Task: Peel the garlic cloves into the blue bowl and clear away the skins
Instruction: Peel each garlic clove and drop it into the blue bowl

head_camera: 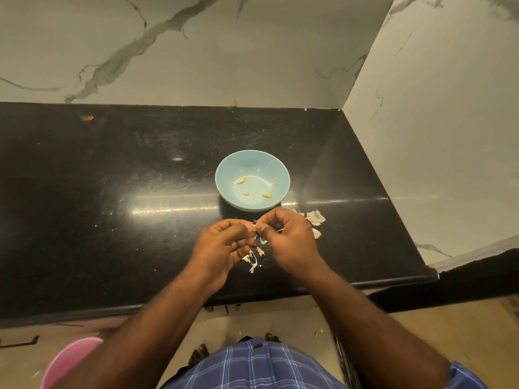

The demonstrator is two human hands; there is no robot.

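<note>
Both hands meet over the near part of the black surface (112,178), just on the near side of the blue bowl (276,167). The left hand (224,245) and the right hand (289,237) each pinch the same small garlic clove (254,228) between thumb and fingertips, so the clove sits between them, held above the surface. The fingers of both hands are curled in around it.

The blue bowl stands near the middle of the surface and holds three peeled cloves (241,180) lying apart on its bottom. Loose skins (254,261) are scattered on the surface below and between the hands, and a larger heap of papery white skins (316,217) lies just right of the right hand, near the bowl.

Behind the surface rises a marbled wall (196,51), with another wall on the right. At the near left edge, below the surface, part of a pink bucket (70,360) shows above the floor.
</note>
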